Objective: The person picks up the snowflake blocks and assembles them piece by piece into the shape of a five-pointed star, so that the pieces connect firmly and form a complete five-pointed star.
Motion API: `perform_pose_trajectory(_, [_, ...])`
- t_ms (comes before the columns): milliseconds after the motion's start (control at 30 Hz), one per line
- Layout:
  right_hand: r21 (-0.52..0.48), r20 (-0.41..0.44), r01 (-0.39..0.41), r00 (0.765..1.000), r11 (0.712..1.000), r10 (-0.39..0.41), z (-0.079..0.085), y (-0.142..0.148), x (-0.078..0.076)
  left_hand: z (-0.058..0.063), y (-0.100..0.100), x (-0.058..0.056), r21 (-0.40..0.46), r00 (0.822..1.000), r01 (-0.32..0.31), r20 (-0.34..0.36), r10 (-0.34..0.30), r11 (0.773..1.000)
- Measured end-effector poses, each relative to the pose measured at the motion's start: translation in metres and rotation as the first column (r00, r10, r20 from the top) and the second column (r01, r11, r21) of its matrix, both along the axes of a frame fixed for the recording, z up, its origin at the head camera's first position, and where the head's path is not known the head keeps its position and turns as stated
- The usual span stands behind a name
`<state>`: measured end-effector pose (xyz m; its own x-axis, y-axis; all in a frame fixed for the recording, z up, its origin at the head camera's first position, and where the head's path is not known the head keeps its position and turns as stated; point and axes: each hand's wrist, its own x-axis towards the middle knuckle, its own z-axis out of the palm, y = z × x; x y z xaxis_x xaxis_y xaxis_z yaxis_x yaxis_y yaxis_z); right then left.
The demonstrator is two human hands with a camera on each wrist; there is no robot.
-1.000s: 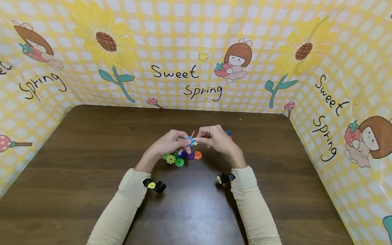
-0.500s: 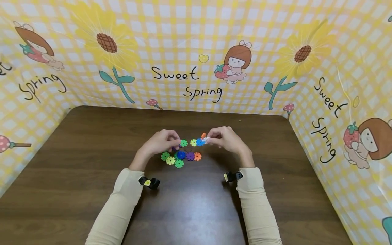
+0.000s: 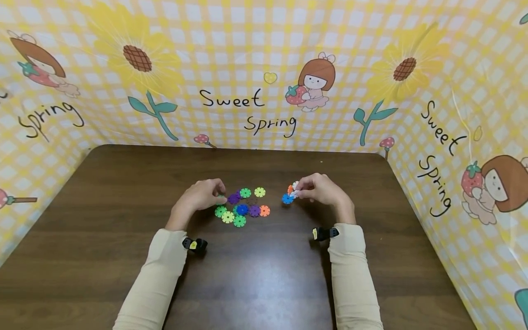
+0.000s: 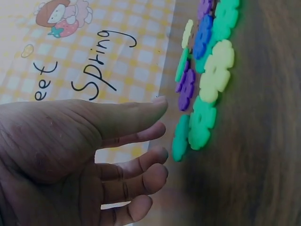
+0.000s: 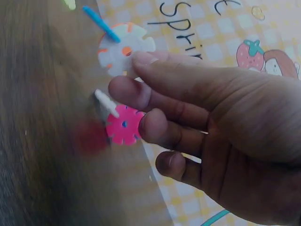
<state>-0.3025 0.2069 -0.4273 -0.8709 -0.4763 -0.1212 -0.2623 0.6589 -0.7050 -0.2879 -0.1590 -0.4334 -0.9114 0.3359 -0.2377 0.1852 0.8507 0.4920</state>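
Note:
My right hand (image 3: 325,189) pinches a white notched plastic disc (image 5: 115,55) between thumb and index finger. Joined to it are an orange disc (image 3: 290,189) and a blue disc (image 3: 287,199), the blue one edge-on in the right wrist view. A pink disc (image 5: 123,128) with a white one standing from it shows just below, by the curled fingers. My left hand (image 3: 201,195) is at the left end of the loose discs, its thumb apart from its loosely bent fingers. Right at its fingertips lies a green disc (image 4: 179,138); nothing shows between them.
Several loose discs lie mid-table, among them a dark blue one (image 3: 242,209), an orange one (image 3: 264,211) and a yellow one (image 3: 260,192). The brown wooden table (image 3: 264,284) meets a yellow checked cloth (image 3: 231,133) behind and at both sides.
Both hands were together at the blue disc and have drawn apart. The right moved right with the joined discs. The left moved left past the green and purple discs, which now show.

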Motion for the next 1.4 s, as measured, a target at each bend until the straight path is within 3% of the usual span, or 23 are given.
perform_pose_trajectory(233, [0.043,0.009,0.039,0.999,0.998,-0.04,-0.003,0.011,-0.002,-0.004,-0.003,-0.003,-0.028,0.999,0.011,0.033,-0.01,1.0])
perform_pose_trajectory(500, [0.025,-0.018,0.058,0.998,0.998,-0.057,0.003,0.01,0.0,-0.004,-0.002,-0.005,-0.065,0.999,-0.01,0.047,0.013,0.998])
perform_pose_trajectory(733, [0.009,-0.027,-0.006,1.0,1.0,0.006,0.006,-0.008,0.001,-0.006,-0.001,-0.005,-0.077,0.999,-0.023,0.046,0.026,0.997])
perform_pose_trajectory(900, [0.053,-0.074,-0.087,0.993,0.995,0.091,0.003,-0.032,0.002,-0.005,0.0,-0.003,-0.059,0.998,-0.032,0.048,0.035,0.998])
perform_pose_trajectory(1133, [0.084,-0.031,-0.214,0.976,0.973,0.217,-0.01,-0.071,0.003,0.003,0.005,-0.003,0.021,0.999,-0.034,0.038,0.033,0.999])
perform_pose_trajectory(1400, [0.138,-0.039,-0.243,0.967,0.96,0.25,-0.024,-0.091,0.006,0.007,0.012,0.001,0.116,0.998,0.017,0.054,-0.023,0.993])
